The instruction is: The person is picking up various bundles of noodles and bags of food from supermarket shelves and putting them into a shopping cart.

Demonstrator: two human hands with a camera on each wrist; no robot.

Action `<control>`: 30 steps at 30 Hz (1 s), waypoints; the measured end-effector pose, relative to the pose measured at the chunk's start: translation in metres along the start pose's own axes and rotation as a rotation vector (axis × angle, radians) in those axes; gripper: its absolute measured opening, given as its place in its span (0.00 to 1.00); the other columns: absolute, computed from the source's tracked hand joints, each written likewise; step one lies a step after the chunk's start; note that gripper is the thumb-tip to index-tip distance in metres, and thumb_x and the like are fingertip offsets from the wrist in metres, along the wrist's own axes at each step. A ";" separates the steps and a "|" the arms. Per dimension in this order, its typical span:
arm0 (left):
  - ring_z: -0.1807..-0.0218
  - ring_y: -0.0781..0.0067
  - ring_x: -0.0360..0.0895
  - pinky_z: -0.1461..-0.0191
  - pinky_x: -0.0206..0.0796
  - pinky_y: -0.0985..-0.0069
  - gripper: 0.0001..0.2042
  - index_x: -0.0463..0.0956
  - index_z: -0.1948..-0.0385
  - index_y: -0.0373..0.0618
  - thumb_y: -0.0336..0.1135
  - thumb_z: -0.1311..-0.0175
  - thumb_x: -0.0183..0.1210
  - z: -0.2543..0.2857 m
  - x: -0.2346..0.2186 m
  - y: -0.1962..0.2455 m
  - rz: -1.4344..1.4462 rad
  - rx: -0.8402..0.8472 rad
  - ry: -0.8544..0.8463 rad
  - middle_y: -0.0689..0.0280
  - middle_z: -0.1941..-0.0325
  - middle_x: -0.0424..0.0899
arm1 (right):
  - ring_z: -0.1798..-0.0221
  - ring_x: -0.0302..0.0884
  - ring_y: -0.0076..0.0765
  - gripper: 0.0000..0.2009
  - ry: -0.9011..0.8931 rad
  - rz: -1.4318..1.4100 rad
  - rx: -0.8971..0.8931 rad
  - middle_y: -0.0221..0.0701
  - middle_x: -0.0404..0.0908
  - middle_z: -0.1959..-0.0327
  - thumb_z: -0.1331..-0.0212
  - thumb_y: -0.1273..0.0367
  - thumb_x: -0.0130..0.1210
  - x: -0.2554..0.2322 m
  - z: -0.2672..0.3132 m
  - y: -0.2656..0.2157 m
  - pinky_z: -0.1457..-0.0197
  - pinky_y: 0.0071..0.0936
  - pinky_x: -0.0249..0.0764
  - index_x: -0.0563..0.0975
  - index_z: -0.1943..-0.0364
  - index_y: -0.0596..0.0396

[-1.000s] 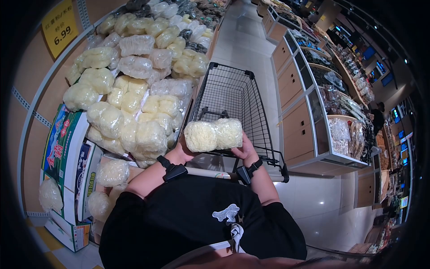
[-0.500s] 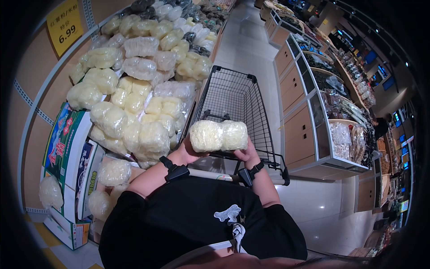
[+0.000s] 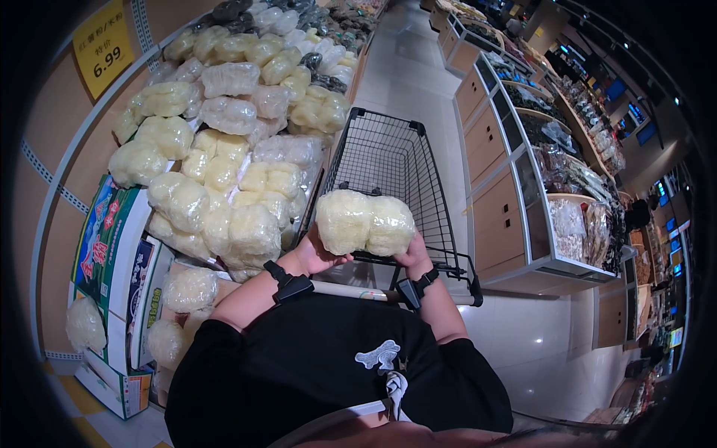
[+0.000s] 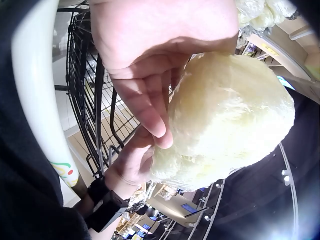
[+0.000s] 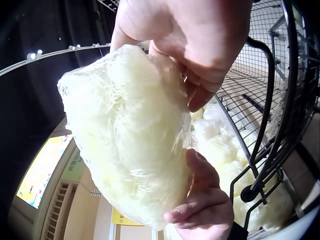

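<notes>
A clear-wrapped pack of pale dried rice noodles (image 3: pixel 364 222), with two bulging lobes side by side, is held up in front of the chest, over the near end of a shopping cart (image 3: pixel 388 160). My left hand (image 3: pixel 317 254) grips its left end from below and my right hand (image 3: pixel 412 252) grips the right end. Seen from the left wrist, the left hand (image 4: pixel 165 45) has its fingers bent against the pack's underside (image 4: pixel 230 120). From the right wrist, the right hand (image 5: pixel 192 40) curls over one end of the pack (image 5: pixel 130 125).
Piled noodle packs (image 3: pixel 216 164) fill the sloping shelf on the left, below a yellow price sign (image 3: pixel 102 46). Printed cartons (image 3: pixel 112 246) stand at its near end. Display cabinets (image 3: pixel 500 179) with dried goods line the aisle's right side. The cart's handle (image 3: pixel 347 290) crosses before the body.
Both hands have tilted the pack, so more of its smooth broad face shows now. It has shifted slightly right in the head view and stays gripped at both ends.
</notes>
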State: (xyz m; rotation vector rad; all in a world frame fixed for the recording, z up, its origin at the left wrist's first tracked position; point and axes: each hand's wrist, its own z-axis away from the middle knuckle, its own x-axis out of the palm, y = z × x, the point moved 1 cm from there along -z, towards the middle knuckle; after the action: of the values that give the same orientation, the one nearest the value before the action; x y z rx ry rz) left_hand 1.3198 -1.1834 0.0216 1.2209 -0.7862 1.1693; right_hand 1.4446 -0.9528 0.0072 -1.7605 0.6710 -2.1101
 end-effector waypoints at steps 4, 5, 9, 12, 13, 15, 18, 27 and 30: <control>0.61 0.46 0.80 0.60 0.75 0.61 0.35 0.69 0.46 0.43 0.67 0.41 0.42 -0.001 0.000 -0.001 0.063 -0.001 -0.108 0.53 0.55 0.79 | 0.44 0.73 0.41 0.21 -0.004 0.003 0.032 0.39 0.75 0.46 0.35 0.59 0.45 0.003 0.002 0.000 0.39 0.39 0.70 0.70 0.46 0.60; 0.61 0.46 0.80 0.60 0.75 0.61 0.35 0.69 0.46 0.43 0.67 0.41 0.42 -0.001 0.000 -0.001 0.062 -0.003 -0.107 0.53 0.55 0.79 | 0.44 0.73 0.41 0.21 -0.008 -0.013 0.048 0.39 0.75 0.46 0.35 0.59 0.45 0.004 0.001 0.001 0.39 0.39 0.69 0.70 0.46 0.60; 0.62 0.47 0.79 0.60 0.74 0.61 0.35 0.68 0.46 0.42 0.67 0.41 0.42 -0.002 -0.003 -0.002 0.042 0.021 -0.097 0.53 0.55 0.79 | 0.43 0.72 0.40 0.21 -0.035 -0.043 0.072 0.39 0.74 0.45 0.35 0.59 0.45 0.003 0.000 0.002 0.38 0.39 0.69 0.69 0.45 0.60; 0.62 0.47 0.79 0.60 0.74 0.61 0.35 0.68 0.45 0.42 0.67 0.40 0.41 -0.002 -0.004 -0.002 0.029 0.030 -0.093 0.53 0.55 0.79 | 0.43 0.72 0.40 0.21 -0.019 -0.042 0.069 0.39 0.74 0.45 0.35 0.59 0.45 0.004 -0.001 0.002 0.38 0.38 0.68 0.69 0.45 0.60; 0.62 0.47 0.79 0.60 0.74 0.62 0.35 0.68 0.45 0.42 0.66 0.40 0.41 -0.002 -0.003 -0.002 0.026 0.033 -0.090 0.53 0.55 0.79 | 0.43 0.72 0.40 0.21 -0.019 -0.043 0.069 0.39 0.74 0.45 0.35 0.59 0.45 0.004 -0.001 0.002 0.38 0.38 0.68 0.69 0.45 0.60; 0.62 0.47 0.79 0.60 0.74 0.62 0.35 0.68 0.45 0.42 0.66 0.40 0.41 -0.003 -0.004 -0.001 0.019 0.033 -0.091 0.52 0.54 0.78 | 0.43 0.72 0.40 0.21 -0.020 -0.044 0.077 0.39 0.74 0.45 0.35 0.58 0.44 0.008 -0.001 0.002 0.38 0.38 0.68 0.69 0.45 0.60; 0.62 0.47 0.79 0.60 0.74 0.62 0.35 0.67 0.45 0.42 0.66 0.39 0.40 -0.003 -0.005 -0.001 0.018 0.035 -0.088 0.52 0.54 0.78 | 0.43 0.73 0.40 0.22 0.015 -0.009 0.063 0.39 0.74 0.45 0.34 0.58 0.43 0.016 0.002 0.001 0.39 0.37 0.69 0.69 0.45 0.59; 0.62 0.48 0.78 0.60 0.74 0.62 0.35 0.66 0.44 0.41 0.66 0.40 0.40 -0.004 -0.006 -0.001 0.027 0.031 -0.070 0.52 0.54 0.78 | 0.45 0.74 0.34 0.20 0.044 0.025 0.059 0.36 0.74 0.45 0.33 0.60 0.42 0.017 0.003 0.000 0.41 0.31 0.71 0.69 0.45 0.58; 0.62 0.48 0.78 0.60 0.74 0.62 0.36 0.66 0.44 0.41 0.66 0.40 0.40 -0.004 -0.007 -0.001 0.025 0.030 -0.072 0.51 0.54 0.77 | 0.45 0.74 0.34 0.20 0.068 0.015 0.066 0.36 0.74 0.45 0.34 0.60 0.43 0.022 0.004 -0.001 0.41 0.32 0.71 0.69 0.45 0.58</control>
State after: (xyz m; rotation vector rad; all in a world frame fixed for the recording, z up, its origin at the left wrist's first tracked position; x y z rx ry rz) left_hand 1.3187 -1.1808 0.0142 1.2874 -0.8423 1.1667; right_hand 1.4442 -0.9643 0.0266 -1.6510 0.6223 -2.1647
